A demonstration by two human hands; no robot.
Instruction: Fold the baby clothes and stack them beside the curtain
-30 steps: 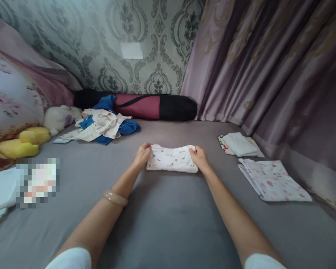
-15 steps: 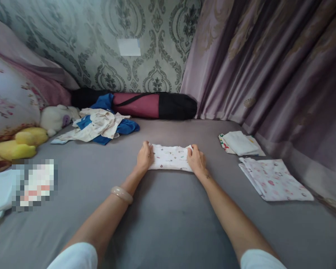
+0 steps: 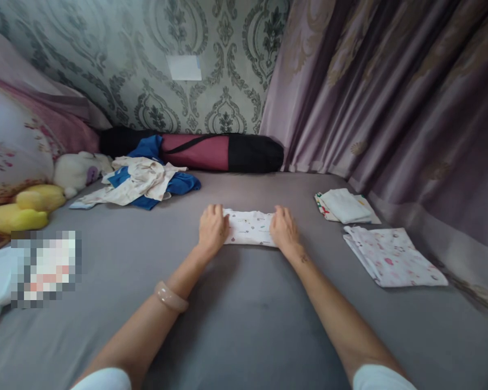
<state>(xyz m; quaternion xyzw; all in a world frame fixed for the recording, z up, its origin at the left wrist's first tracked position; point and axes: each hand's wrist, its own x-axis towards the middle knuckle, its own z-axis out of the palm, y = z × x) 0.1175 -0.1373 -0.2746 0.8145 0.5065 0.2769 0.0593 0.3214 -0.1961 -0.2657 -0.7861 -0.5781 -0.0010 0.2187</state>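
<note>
matt grey cloth sheet (image 3: 264,325), thin printed white cotton-like cloth (image 3: 250,228), satiny mauve curtain (image 3: 374,97), glossy stone-like bangle (image 3: 171,297)

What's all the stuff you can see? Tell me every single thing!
small cloth: one, white with little prints, middle
large folded cloth: one, white with pinkish prints, right
cloth stack: one, white over multicoloured, far right
clothes heap: one, cream and blue, far left
long bag: one, dark red and black, by wall
plush toy: one, white, left
yellow plush: count unclear, left
cushion: one, white, flowery, left
drape: pink, behind cushion
boxy thing: one, white, near left
blurred patch: one, unreadable, beside it
sheet: one, grey, underneath
wall: one, grey-green, patterned, back
plate: one, white, on wall
curtain: purplish, right
bracelet: one, pale, left forearm
sleeves: two, white, bottom
left grip, right grip: bare hands, at small cloth's ends
</note>
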